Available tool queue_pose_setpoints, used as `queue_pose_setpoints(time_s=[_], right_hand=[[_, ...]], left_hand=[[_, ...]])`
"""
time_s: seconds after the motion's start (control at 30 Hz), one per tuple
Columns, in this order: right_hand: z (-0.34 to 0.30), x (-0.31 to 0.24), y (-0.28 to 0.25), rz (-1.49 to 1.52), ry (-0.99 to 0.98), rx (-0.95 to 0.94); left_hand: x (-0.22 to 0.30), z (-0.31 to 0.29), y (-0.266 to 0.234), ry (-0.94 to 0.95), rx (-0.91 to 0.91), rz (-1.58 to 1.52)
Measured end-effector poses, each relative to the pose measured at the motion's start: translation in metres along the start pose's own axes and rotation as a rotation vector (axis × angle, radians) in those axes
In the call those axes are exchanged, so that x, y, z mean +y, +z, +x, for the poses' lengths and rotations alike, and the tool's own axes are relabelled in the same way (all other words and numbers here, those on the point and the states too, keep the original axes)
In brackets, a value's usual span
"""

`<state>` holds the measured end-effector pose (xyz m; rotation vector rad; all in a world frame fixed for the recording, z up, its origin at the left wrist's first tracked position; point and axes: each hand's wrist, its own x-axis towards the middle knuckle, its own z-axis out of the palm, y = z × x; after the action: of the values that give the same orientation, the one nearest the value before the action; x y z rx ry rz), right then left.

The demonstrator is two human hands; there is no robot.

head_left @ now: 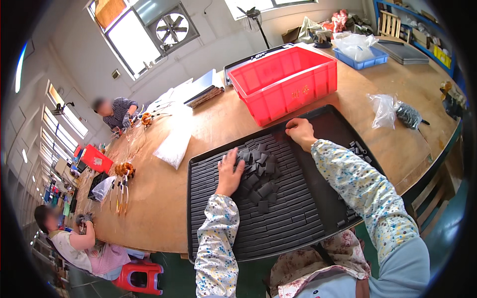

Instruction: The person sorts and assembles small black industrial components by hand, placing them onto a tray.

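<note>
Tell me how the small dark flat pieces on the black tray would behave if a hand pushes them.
The loose pieces look flat and stiff, so they would probably slide, not roll. Piled beside the left hand, they may scatter over the neat rows on the tray.

A long wooden bench (208, 124) fills a white-walled workshop — bright windows (130, 42) with a wall fan (171, 29) behind, green floor (447, 233), a red stool (141, 277) below.

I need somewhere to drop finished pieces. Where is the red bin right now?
In the head view, the red bin sits on the wooden table, just beyond the black tray, up from the right hand.
</note>
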<state>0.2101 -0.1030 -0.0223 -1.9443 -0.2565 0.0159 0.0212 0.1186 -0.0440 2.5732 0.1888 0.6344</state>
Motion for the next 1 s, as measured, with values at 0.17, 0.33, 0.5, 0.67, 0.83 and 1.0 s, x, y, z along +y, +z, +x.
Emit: queue_pose_setpoints(time_s=[0.17,0.33,0.5,0.67,0.83,1.0], right_hand=[[0.011,0.006,0.007,-0.165,-0.183,-0.286],[-0.021,-0.022,-0.017,0.139,-0.521,-0.155],[-0.151,-0.118,-0.111,0.873,-0.394,-1.207],[-0.215,-0.129,-0.130,1.622,-0.994,-1.395],[-0.237,-0.141,-0.145,1.729,-0.707,-1.371],[-0.228,-0.137,-0.152,1.643,-0.688,-1.491]], left_hand=[[0.014,-0.003,0.000,0.058,-0.051,-0.158],[0.055,-0.001,-0.002,0.106,-0.032,-0.331],[0.055,-0.023,-0.033,-0.033,-0.060,-0.345],[0.080,-0.017,-0.033,-0.031,-0.038,-0.365],[0.085,-0.029,-0.035,-0.043,-0.046,-0.429],[0.102,-0.032,-0.028,-0.034,-0.072,-0.409]])
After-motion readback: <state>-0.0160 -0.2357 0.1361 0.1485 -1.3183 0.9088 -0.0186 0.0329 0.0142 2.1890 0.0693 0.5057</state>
